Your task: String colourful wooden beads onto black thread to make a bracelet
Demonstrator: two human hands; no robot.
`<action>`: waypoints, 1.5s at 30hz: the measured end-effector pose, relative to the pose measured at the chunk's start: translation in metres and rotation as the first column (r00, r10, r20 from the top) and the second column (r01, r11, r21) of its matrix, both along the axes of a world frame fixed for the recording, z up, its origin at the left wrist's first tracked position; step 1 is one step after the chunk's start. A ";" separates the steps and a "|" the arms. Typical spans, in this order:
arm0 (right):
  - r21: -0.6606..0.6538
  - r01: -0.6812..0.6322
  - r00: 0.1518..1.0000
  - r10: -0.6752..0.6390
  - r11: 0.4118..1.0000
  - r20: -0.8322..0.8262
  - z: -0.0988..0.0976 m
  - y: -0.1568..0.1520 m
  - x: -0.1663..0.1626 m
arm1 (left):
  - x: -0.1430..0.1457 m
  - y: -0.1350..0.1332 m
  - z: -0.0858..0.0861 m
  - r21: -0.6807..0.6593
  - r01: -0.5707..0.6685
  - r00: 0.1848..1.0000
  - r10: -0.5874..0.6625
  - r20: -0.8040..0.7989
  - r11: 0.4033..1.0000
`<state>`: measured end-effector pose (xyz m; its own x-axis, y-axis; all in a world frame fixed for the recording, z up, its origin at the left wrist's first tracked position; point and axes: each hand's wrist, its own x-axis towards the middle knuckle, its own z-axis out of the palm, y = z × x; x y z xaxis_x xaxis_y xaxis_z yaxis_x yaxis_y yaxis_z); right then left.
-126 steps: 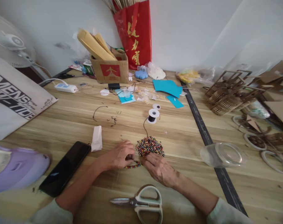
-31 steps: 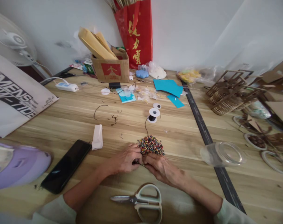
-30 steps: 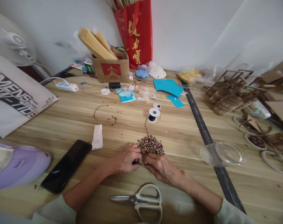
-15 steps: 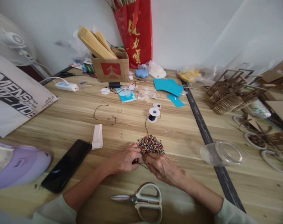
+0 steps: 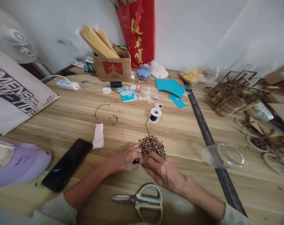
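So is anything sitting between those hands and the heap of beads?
Nothing visible. The left hand and right hand rest right at the bead heap, fingers meeting over a thin black cord; scissors lie nearer the person.

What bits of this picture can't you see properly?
All in the head view:
- What the left hand and right hand pinch: hidden by their fingers; only a bit of thin black cord shows.
- Purple rounded plastic thing: cut by the left edge.
- Red paper bag with gold writing: top cut off.
- White-handled metal scissors: lower loop cut by the bottom edge.
- Brown bits in the round dish: too small.
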<state>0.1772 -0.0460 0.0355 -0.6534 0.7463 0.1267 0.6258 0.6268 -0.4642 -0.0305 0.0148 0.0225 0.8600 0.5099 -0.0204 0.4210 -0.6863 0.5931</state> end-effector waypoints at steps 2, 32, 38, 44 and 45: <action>0.020 -0.029 1.000 0.029 0.999 -0.007 -0.004 -0.002 -0.004 | 0.000 0.000 -0.002 0.011 0.002 1.000 -0.002 0.011 1.000; 0.162 -0.022 0.999 0.014 0.987 0.048 -0.035 -0.003 -0.008 | -0.007 0.006 0.007 -0.010 -0.010 1.000 0.010 -0.009 1.000; 0.202 -0.039 0.996 0.021 0.979 0.089 -0.038 -0.003 -0.008 | -0.007 0.005 0.005 0.019 -0.004 1.000 0.005 -0.015 1.000; 0.201 -0.044 0.993 0.020 0.979 0.120 -0.039 -0.004 -0.008 | -0.009 0.007 0.007 0.008 -0.010 1.000 0.010 0.010 1.000; 0.201 -0.044 0.992 0.018 0.979 0.128 -0.039 -0.004 -0.008 | -0.009 0.007 0.008 0.008 -0.011 1.000 0.011 0.015 1.000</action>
<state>0.1694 -0.0499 -0.0037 -0.6960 0.6925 0.1899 0.6496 0.7199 -0.2445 -0.0399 0.0216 0.0304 0.8547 0.5191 -0.0032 0.4192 -0.6866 0.5940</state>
